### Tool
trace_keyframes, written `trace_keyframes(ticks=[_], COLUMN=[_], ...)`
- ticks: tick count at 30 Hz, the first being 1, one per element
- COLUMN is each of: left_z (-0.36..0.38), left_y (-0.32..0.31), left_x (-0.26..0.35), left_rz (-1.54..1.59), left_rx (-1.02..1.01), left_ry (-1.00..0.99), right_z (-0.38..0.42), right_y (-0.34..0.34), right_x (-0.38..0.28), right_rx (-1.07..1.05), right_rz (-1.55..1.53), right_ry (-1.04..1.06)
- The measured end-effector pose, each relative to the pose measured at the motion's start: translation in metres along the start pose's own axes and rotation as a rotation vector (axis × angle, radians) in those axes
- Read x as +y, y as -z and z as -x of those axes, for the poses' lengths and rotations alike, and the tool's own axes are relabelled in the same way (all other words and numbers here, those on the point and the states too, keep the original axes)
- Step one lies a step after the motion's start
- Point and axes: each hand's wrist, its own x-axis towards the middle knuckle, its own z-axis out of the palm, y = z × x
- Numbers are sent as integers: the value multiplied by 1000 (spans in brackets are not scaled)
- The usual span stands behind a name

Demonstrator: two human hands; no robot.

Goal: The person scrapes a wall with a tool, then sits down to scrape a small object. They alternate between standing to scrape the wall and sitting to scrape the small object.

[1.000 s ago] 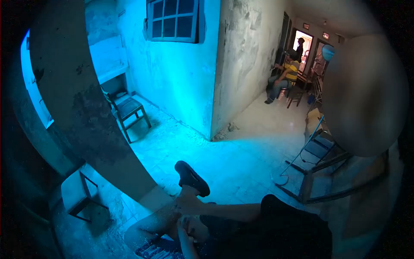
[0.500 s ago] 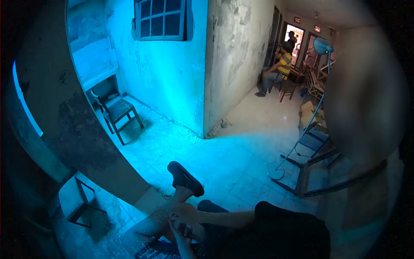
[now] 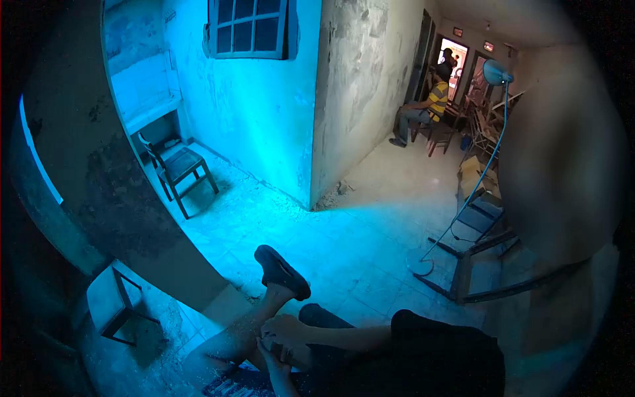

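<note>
My right hand (image 3: 286, 329) reaches in from the right, its fingers curled down over my left hand. Just below it, my left hand (image 3: 272, 357) comes up from the bottom edge with bent fingers. The two hands meet above my lap, beside my bare lower leg (image 3: 235, 337). Dim blue light and overlapping fingers hide whatever lies between them, if anything. A dark shoe (image 3: 283, 272) is on my raised foot, just beyond the hands.
Two chairs, one by the wall (image 3: 182, 164) and one lower left (image 3: 112, 301), stand at left. A blue-shaded floor lamp (image 3: 496, 73) rises at right near a dark frame (image 3: 463, 278) and cardboard boxes (image 3: 479, 178). A person in a striped shirt (image 3: 438, 99) sits at the back.
My right hand's fingers have curled further over my left hand. The seated person's raised arm has come down to the lap. The view has shifted slightly.
</note>
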Motion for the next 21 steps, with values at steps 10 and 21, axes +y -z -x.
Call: trace_keyframes(ticks=[10,21], left_z=[-6,4], left_y=[6,-5], left_x=[-2,-4], left_rz=[14,-111], left_rx=[-106,43], left_ry=[-4,37], right_z=[-5,17], right_y=[-2,3], right_x=[1,17], right_rx=[67,137], right_rz=[6,14], right_ry=[29,69])
